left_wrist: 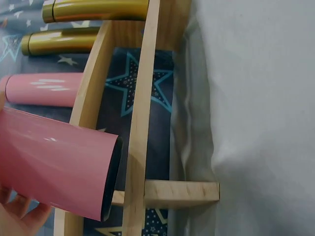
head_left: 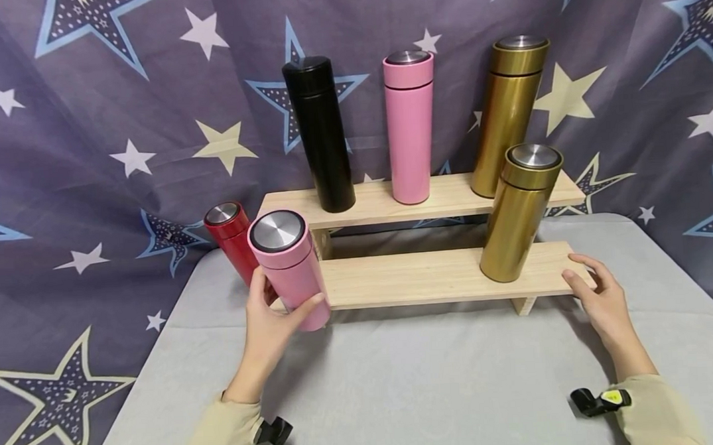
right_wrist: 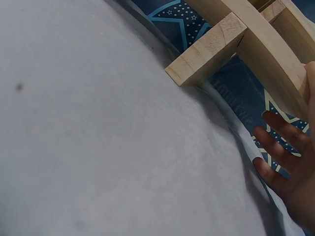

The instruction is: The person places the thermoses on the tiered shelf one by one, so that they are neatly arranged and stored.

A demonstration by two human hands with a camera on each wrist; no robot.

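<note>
My left hand (head_left: 268,322) grips a short pink thermos bottle (head_left: 296,285) with a steel-topped lid, thumb across its near side. It is tilted in front of the left end of the lower shelf (head_left: 407,280); in the left wrist view the bottle's dark base (left_wrist: 112,179) shows beside the shelf edge. My right hand (head_left: 605,298) rests at the lower shelf's right end, thumb on the top surface. In the right wrist view its other fingers (right_wrist: 278,147) spread loosely below the board. A short gold thermos (head_left: 520,215) stands on the lower shelf near its right end.
The upper shelf (head_left: 368,205) holds a tall black thermos (head_left: 319,138), a tall pink one (head_left: 411,127) and a tall gold one (head_left: 510,116). A red thermos (head_left: 232,238) stands left of the rack, partly behind the held bottle. A star-patterned curtain (head_left: 166,111) hangs behind the grey-covered table (head_left: 429,378).
</note>
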